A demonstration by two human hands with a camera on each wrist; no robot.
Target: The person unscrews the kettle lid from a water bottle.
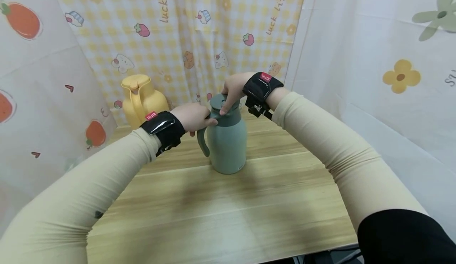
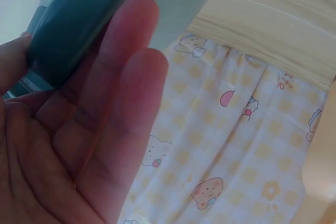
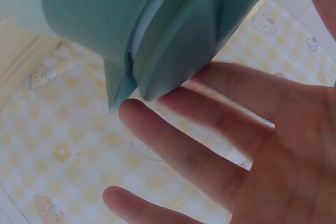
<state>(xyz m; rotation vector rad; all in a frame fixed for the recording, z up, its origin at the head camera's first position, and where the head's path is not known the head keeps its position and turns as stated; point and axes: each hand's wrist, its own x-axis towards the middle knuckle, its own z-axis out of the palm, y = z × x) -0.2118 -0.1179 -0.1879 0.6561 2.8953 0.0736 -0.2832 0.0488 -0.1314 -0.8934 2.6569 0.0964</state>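
A pale green thermos jug (image 1: 228, 149) stands upright on the wooden table in the head view, with its handle (image 1: 202, 142) to the left. My left hand (image 1: 194, 116) is at the handle's top; in the left wrist view the thumb touches one side of the handle (image 2: 68, 27) and the fingers pass along the other. From above, my right hand (image 1: 236, 88) holds the jug's darker lid (image 1: 216, 101), thumb in front. Close up in the right wrist view, fingertips meet the lid's edge (image 3: 181, 51), and a pale ring shows between lid and collar.
A yellow jug (image 1: 142, 101) stands at the back left, behind my left forearm. The wooden table (image 1: 228, 212) extends toward me, with dark cables below its front right edge. A yellow checked curtain (image 1: 192, 26) hangs behind, and white printed curtains (image 1: 374, 38) flank both sides.
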